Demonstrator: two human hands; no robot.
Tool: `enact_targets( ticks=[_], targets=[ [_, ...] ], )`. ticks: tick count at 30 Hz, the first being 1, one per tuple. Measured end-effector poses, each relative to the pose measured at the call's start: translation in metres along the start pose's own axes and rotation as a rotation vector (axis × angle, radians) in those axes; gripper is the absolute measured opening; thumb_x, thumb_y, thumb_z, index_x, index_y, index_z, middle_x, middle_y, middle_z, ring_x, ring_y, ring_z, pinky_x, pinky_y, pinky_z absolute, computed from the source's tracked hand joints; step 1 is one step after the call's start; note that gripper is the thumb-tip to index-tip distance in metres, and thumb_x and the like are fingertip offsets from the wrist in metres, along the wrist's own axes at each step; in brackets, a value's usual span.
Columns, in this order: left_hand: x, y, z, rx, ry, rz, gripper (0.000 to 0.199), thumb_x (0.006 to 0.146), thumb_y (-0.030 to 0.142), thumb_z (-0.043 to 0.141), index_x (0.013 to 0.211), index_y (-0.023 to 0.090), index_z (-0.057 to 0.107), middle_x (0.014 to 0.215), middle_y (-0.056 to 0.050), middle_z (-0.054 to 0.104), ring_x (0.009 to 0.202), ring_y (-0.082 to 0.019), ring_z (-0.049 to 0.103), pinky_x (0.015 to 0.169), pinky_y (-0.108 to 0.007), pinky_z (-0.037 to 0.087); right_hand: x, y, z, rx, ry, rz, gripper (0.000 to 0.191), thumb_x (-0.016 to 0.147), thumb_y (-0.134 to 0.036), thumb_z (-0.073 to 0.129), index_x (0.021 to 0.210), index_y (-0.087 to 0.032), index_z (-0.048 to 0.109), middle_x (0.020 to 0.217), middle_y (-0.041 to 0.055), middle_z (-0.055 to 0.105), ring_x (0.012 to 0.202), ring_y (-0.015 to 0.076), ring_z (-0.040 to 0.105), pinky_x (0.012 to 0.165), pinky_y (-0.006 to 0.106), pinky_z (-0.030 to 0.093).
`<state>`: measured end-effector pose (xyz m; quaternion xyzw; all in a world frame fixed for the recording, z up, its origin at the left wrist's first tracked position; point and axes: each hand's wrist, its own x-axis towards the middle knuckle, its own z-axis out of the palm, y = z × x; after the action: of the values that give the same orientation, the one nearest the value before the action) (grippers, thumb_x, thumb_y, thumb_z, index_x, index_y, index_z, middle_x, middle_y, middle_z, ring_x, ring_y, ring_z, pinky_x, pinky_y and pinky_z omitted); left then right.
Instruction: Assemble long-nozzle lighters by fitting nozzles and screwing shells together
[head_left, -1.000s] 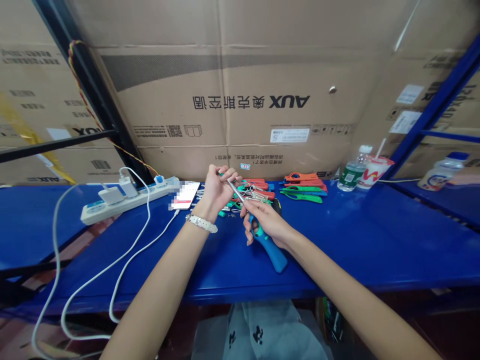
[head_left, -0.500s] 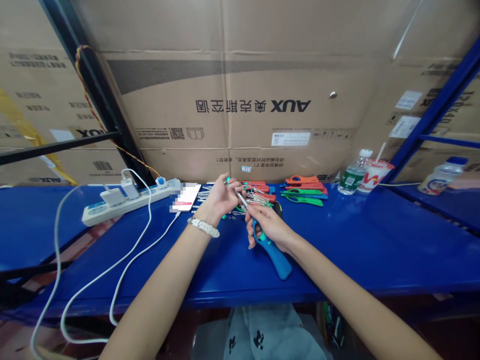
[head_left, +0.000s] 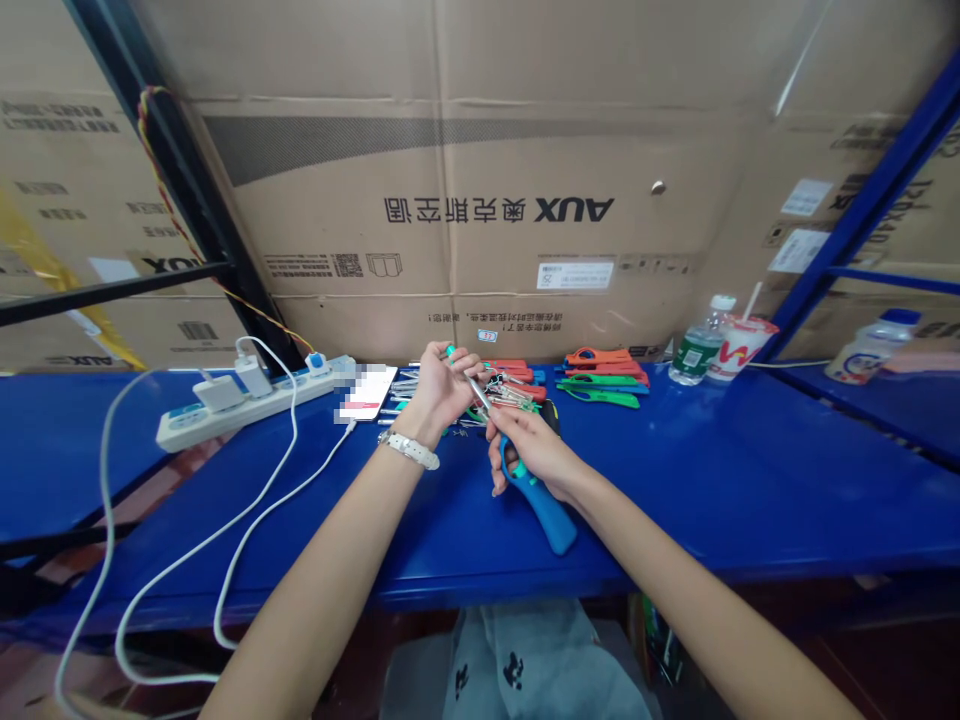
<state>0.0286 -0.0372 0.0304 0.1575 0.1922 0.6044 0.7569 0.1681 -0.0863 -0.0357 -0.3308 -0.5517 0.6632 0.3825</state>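
Observation:
A blue long-reach lighter (head_left: 546,515) with a green trigger slants above the table, its handle toward me. My right hand (head_left: 529,445) is closed round the front of its body, where the metal tube (head_left: 477,392) begins. At the tube's far end, my left hand (head_left: 444,385) has its fingers curled round the metal. Near the left thumb tip shows a small green piece (head_left: 450,350), too small to name. Behind my hands lies a pile of metal tubes and loose lighter parts (head_left: 517,390), partly hidden by the fingers.
Red and green lighter bodies (head_left: 600,380) lie at the back right. Farther right stand a water bottle (head_left: 697,345), a paper cup (head_left: 739,350) and a blue-capped bottle (head_left: 874,345). A phone (head_left: 369,392), power strip (head_left: 255,405) and white cables (head_left: 292,460) occupy the left. Cardboard boxes (head_left: 480,150) wall the back.
The camera view has shifted slightly. Both hands keep almost the same grip on the lighter, with the left fingers slightly moved along its metal tube.

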Motion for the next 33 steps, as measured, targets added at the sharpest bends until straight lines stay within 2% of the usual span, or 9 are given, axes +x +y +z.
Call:
enact_targets(
  ticks=[5,8,13,16,19,23,27,30,33],
  targets=[
    [0.001,0.001,-0.004,-0.081,0.008,0.040,0.043,0.097,0.029,0.037,0.060,0.024,0.015,0.044,0.007,0.020,0.036,-0.009,0.023,0.043,-0.023,0.032,-0.003,0.000,0.003,-0.024,-0.036,-0.012,0.042,0.092,-0.061,0.059,0.083,-0.021,0.049,0.052,-0.0044,0.061,0.039,0.0155,0.063,0.039,0.023,0.052],
    [0.000,0.000,-0.006,-0.054,-0.017,0.078,0.044,0.099,0.030,0.036,0.059,0.024,0.019,0.045,0.007,0.022,0.037,-0.009,0.028,0.046,-0.023,0.036,-0.004,0.000,0.002,-0.020,-0.026,-0.010,0.041,0.092,-0.060,0.060,0.083,-0.021,0.051,0.052,-0.0043,0.062,0.039,0.0154,0.063,0.039,0.023,0.052],
    [0.004,0.000,-0.014,0.163,-0.017,0.151,0.046,0.103,0.040,0.033,0.061,0.022,0.039,0.053,0.002,0.042,0.051,-0.014,0.047,0.061,-0.028,0.047,-0.007,-0.003,0.001,0.022,-0.017,0.031,0.036,0.094,-0.053,0.059,0.082,-0.020,0.052,0.052,-0.0037,0.061,0.039,0.0158,0.062,0.041,0.027,0.056],
    [0.011,0.007,-0.023,0.331,0.070,0.302,0.044,0.105,0.038,0.035,0.066,0.020,0.046,0.066,-0.003,0.056,0.065,-0.015,0.057,0.069,-0.028,0.049,-0.010,-0.006,0.000,0.018,-0.014,0.073,0.031,0.098,-0.045,0.055,0.081,-0.019,0.052,0.052,-0.0025,0.061,0.039,0.0160,0.063,0.039,0.026,0.054],
    [0.013,0.019,-0.039,0.625,0.134,0.521,0.038,0.103,0.041,0.045,0.073,0.019,0.053,0.078,-0.004,0.062,0.076,-0.016,0.059,0.070,-0.026,0.047,-0.011,-0.010,-0.001,0.021,0.014,0.103,0.029,0.101,-0.037,0.048,0.080,-0.019,0.053,0.051,-0.0017,0.061,0.038,0.0152,0.062,0.038,0.023,0.052],
    [0.002,0.039,-0.069,1.174,0.007,0.599,0.018,0.092,0.034,0.066,0.084,0.018,0.067,0.081,-0.003,0.064,0.074,-0.017,0.055,0.068,-0.026,0.044,-0.006,-0.017,-0.006,0.043,0.082,0.098,0.029,0.103,-0.035,0.046,0.081,-0.018,0.056,0.052,-0.0011,0.060,0.039,0.0147,0.061,0.040,0.025,0.055],
    [-0.006,0.050,-0.099,1.771,-0.114,0.639,0.027,0.097,0.038,0.056,0.107,0.017,0.071,0.093,-0.007,0.067,0.083,-0.022,0.060,0.079,-0.034,0.048,0.004,-0.022,-0.008,0.032,0.102,0.081,0.028,0.102,-0.037,0.048,0.082,-0.019,0.056,0.053,-0.0010,0.061,0.039,0.0150,0.060,0.042,0.028,0.058],
    [-0.002,0.053,-0.115,1.943,-0.161,0.673,0.038,0.101,0.033,0.044,0.128,0.015,0.066,0.107,-0.011,0.063,0.099,-0.025,0.061,0.094,-0.040,0.048,0.014,-0.024,-0.007,-0.006,0.083,0.062,0.027,0.102,-0.036,0.049,0.082,-0.019,0.056,0.054,-0.0006,0.062,0.040,0.0146,0.060,0.042,0.027,0.057],
    [0.004,0.054,-0.123,2.067,-0.241,0.685,0.041,0.101,0.026,0.043,0.134,0.016,0.064,0.103,-0.011,0.060,0.096,-0.025,0.060,0.094,-0.042,0.050,0.026,-0.025,-0.004,-0.040,0.056,0.042,0.027,0.101,-0.038,0.052,0.082,-0.019,0.057,0.053,-0.0008,0.062,0.040,0.0140,0.060,0.043,0.027,0.058]
  ],
)
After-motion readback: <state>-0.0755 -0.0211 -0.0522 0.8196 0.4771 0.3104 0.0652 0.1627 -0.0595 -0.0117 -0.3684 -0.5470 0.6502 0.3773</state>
